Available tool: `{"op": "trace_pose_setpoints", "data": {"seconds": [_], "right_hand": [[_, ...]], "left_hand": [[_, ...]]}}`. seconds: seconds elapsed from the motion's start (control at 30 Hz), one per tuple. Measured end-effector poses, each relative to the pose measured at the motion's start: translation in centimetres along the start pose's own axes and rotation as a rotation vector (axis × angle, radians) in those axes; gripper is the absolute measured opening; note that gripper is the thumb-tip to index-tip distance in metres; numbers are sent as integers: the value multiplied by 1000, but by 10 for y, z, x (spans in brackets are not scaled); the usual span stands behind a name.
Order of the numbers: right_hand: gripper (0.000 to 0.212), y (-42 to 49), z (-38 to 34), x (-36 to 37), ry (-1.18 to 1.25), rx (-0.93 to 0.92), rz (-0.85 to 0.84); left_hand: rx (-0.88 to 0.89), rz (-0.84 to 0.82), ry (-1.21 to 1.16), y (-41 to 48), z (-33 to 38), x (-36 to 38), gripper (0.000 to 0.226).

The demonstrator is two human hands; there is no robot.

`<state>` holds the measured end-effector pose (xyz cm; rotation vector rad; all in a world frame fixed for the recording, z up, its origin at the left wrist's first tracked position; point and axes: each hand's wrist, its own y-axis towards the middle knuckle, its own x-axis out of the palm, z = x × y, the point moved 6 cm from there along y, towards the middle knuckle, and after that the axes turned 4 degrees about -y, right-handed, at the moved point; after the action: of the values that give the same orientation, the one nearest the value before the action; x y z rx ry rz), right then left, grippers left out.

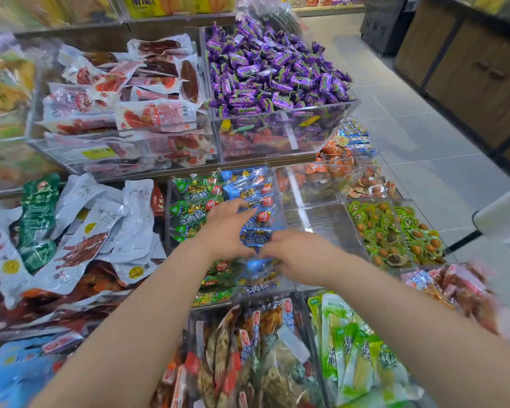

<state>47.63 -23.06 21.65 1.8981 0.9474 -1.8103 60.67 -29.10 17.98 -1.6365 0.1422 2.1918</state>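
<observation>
Reaching left hand [227,231] over blue packets [249,187].

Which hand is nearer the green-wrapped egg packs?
Right. The right hand is over the blue packets, left of the egg packs; the left hand lies farther left, beyond it.

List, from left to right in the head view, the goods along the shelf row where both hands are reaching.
White pouches → green packets → blue packets → clear bin → round green packs.
</observation>
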Motion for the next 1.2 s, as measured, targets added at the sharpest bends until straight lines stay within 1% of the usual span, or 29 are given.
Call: {"op": "trace_pose_setpoints", "data": {"seconds": [0.07, 0.17, 0.2, 0.23, 0.27, 0.3, 0.33, 0.37, 0.4, 0.43, 0.5, 0.57, 0.67, 0.77, 0.87, 0.9, 0.97, 1.0, 1.13, 1.2], "right_hand": [[44, 10, -17, 18, -140, -30, -44], [41, 17, -19, 40, -196, 25, -149], [40, 19, -15, 43, -204, 36, -146], [39, 22, -11, 44, -196, 40, -115], [38, 24, -8, 43, -173, 45, -64], [37, 25, -4, 39, -142, 51, 5], [34, 24, -2, 34, -111, 51, 88], [33, 22, 0, 30, -88, 46, 150], [39, 19, 3, 27, -73, 39, 215], [50, 16, 5, 25, -79, 46, 261], [75, 14, 14, 25, -124, 114, 310], [91, 17, 21, 32, -120, 151, 228], [93, 29, 31, 48, -62, 145, 79], [96, 31, 33, 45, -161, 145, 119], [110, 37, 29, 31, -274, 96, 219], [114, 43, 31, 32, -294, 78, 173], [117, 54, 39, 38, -255, 107, -36], [117, 57, 43, 41, -244, 133, -109], [117, 64, 47, 44, -304, 151, -180], [117, 66, 48, 45, -356, 158, -188]], "left_hand": [[12, -95, 47, 5, 2, 0, 93], [60, -204, 175, 5, 9, 4, 77], [52, -222, 164, 3, 10, 4, 72], [22, -249, 119, -1, 9, 4, 72], [-24, -291, 39, -5, 7, 5, 81], [-64, -343, -50, -9, 5, 7, 95], [-80, -394, -100, -14, 5, 8, 110], [-77, -430, -92, -17, 6, 11, 123], [-76, -444, -41, -20, 7, 14, 133], [-83, -431, 26, -21, 8, 17, 137], [-99, -364, 181, -20, 11, 26, 135], [-101, -307, 295, -19, 13, 32, 132], [-88, -316, 297, -15, 9, 34, 133], [-42, -316, 326, -14, 7, 31, 137], [7, -258, 338, -13, 9, 30, 135], [-2, -241, 324, -12, 9, 30, 135], [-49, -228, 297, -9, 8, 31, 137], [-74, -229, 305, -7, 7, 32, 137], [-149, -256, 396, -2, 2, 33, 141], [-159, -275, 387, 0, 0, 32, 144]]}}
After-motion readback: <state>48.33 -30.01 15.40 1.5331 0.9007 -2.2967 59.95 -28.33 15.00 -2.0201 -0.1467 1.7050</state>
